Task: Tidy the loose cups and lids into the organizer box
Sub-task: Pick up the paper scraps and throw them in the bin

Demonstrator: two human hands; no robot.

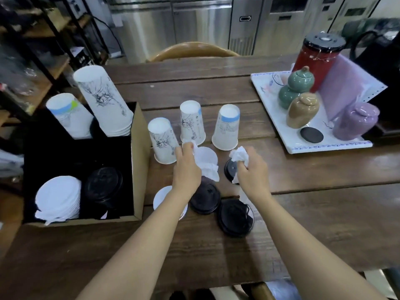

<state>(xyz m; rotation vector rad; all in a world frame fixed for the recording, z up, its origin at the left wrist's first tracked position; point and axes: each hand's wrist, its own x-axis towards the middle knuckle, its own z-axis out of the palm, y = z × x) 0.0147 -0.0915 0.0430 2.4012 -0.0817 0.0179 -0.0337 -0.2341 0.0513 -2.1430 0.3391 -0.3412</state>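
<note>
a person's left hand point(186, 169) closes its fingers on a crumpled white tissue point(208, 167), pinched above a white lid point(208, 155) lying flat on the wooden table point(313, 213); the right hand point(252, 172), just beside it, is clenched around a second wad of white tissue point(239, 155), a strip of which trails down past the wrist. beneath the right hand a small black lid point(229, 169) rests on the boards. nearer the camera, between the two forearms, two more black lids lie flat and touching, one point(205, 199) under the left wrist and a larger one point(234, 219) toward the right arm, while another white lid point(161, 200) peeks from under the left forearm. beyond the hands three paper cups stand upside down in a loose row: a sketch-printed cup point(163, 140) nearest the box, a second printed cup point(192, 122) behind it, and a blue-banded cup point(226, 126) to the right. at the table's left edge sits the cardboard organizer box point(140, 161), its dark interior divided: the far compartments hold a tall tilted stack of printed cups point(104, 100) and a shorter stack of blue-banded cups point(69, 115), the near ones a stack of white lids point(58, 197) and a stack of black lids point(103, 185). well apart, at the right, a white tray point(337, 145) carries small lidded ceramic jars point(303, 109), a red canister point(317, 59) and a black disc point(311, 135).
</note>
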